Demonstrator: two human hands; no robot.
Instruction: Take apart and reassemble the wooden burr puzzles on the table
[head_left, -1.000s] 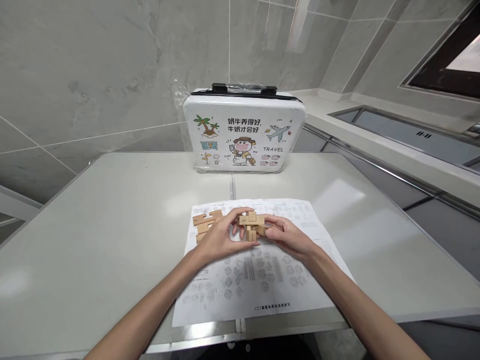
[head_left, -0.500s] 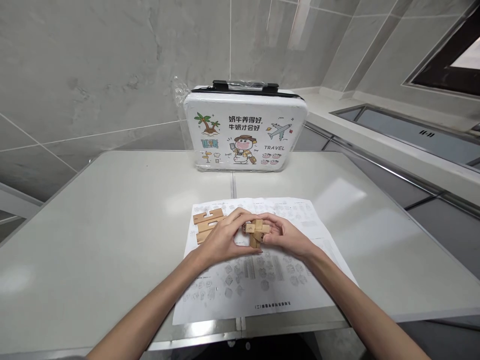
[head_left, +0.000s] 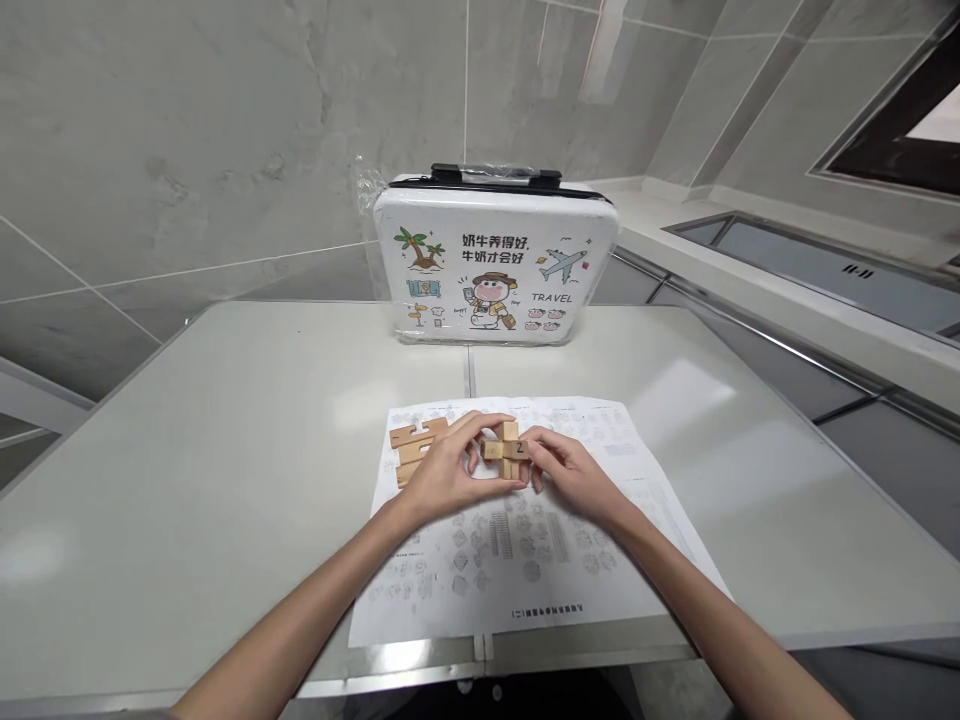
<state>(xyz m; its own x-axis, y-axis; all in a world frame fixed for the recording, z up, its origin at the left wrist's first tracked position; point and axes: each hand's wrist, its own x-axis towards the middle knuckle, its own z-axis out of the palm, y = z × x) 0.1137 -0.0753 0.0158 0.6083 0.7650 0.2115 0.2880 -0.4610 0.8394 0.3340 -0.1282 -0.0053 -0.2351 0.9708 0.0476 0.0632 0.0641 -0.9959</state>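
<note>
Both hands meet over a printed instruction sheet on the white table. Between them is a small wooden puzzle assembly of crossed notched blocks, one face marked with a 2. My left hand pinches its left side with thumb and fingers curled. My right hand grips its right side. Loose notched wooden pieces lie on the sheet just left of my left hand, partly hidden by it.
A white cartoon-printed carry case with a black handle stands upright at the table's far edge against the grey tiled wall. A ledge with a metal-framed recess runs along the right. The table's front edge is close to my body.
The wooden assembly has been turned in my hands: the blocks now form a cross with the face marked 2 up. Both hands stayed in place over the sheet.
</note>
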